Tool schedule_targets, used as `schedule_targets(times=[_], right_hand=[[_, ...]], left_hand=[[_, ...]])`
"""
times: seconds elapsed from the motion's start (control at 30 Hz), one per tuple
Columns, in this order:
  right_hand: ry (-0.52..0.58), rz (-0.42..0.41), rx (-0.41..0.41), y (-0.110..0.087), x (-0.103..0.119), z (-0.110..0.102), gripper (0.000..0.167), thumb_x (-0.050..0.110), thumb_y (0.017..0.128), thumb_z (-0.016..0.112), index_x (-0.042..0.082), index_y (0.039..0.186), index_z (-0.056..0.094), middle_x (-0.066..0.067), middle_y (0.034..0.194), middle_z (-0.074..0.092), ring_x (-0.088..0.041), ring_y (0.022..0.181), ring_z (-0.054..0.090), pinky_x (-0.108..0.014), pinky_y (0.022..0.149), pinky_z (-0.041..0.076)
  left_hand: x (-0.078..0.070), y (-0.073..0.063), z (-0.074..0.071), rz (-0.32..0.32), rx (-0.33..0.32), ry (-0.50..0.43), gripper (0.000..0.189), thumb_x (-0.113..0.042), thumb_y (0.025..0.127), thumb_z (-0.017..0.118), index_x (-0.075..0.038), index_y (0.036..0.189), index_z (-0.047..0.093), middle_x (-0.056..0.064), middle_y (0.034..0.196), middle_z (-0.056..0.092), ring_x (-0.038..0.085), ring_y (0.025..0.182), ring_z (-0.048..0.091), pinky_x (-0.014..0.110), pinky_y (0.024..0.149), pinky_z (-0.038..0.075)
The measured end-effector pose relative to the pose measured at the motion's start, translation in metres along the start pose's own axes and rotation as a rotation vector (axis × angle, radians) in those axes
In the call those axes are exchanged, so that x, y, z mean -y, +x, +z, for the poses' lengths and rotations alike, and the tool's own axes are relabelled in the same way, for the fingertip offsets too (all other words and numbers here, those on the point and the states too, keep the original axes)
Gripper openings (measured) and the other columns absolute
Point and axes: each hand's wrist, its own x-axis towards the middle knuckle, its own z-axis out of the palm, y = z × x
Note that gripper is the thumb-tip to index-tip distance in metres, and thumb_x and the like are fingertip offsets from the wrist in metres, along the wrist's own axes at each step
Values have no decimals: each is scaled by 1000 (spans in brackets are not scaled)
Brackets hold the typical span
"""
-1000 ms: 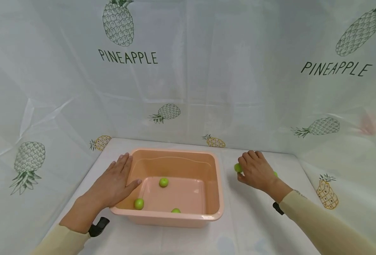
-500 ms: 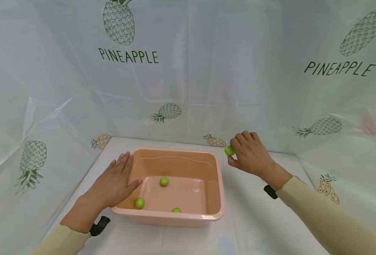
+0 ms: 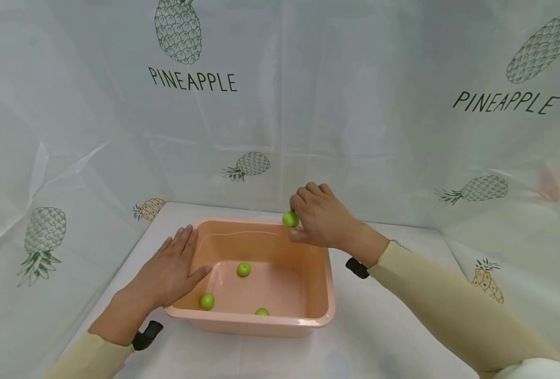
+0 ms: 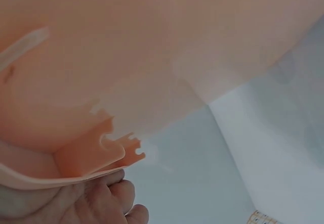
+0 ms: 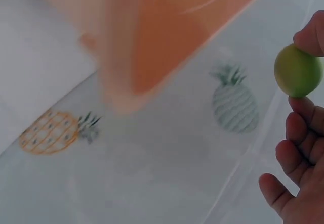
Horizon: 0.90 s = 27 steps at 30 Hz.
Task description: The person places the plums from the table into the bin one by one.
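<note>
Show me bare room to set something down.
Bare: the floor of the basin right of the three green fruits, and the table between basin and right sleeve; under that sleeve is hidden. Crowded: the basin's left side, covered by the left hand, and its far right corner, by the right hand holding another fruit.

Peach tub — green fruit

R hand (w/ fruit) moved L.
</note>
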Motion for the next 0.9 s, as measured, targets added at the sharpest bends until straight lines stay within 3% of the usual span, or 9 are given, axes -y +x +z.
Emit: schedule_targets(times=[0.27, 0.37, 0.63, 0.9], right_hand=[[44, -61, 101, 35, 44, 15, 28, 40, 85, 69, 16, 86, 55, 4, 81, 50, -19, 81, 46, -35, 75, 40], [50, -84, 175, 41, 56, 25, 31, 44, 85, 69, 16, 89, 56, 4, 85, 51, -19, 85, 46, -35, 78, 40], [52, -106, 343, 44, 75, 51, 55, 70, 92, 65, 17, 101, 60, 5, 93, 55, -17, 92, 45, -35, 85, 42], [64, -118, 366, 39, 80, 62, 47, 63, 95, 63, 17, 103, 61, 5, 96, 55, -17, 94, 48, -34, 83, 42]], left_hand=[[-1, -2, -1, 4, -12, -15, 90, -48, 105, 59, 14, 161, 26, 33, 169, 23, 51, 157, 24, 65, 127, 25], [0, -1, 0, -4, 2, -20, 91, -50, 105, 58, 13, 161, 24, 33, 170, 21, 51, 158, 22, 65, 127, 24], [-1, -1, 0, -5, -2, -25, 91, -50, 105, 59, 13, 161, 24, 33, 170, 21, 51, 158, 23, 65, 126, 25], [-1, -1, -1, -2, -7, -33, 91, -49, 105, 59, 13, 161, 24, 33, 170, 21, 51, 158, 23, 65, 126, 25]])
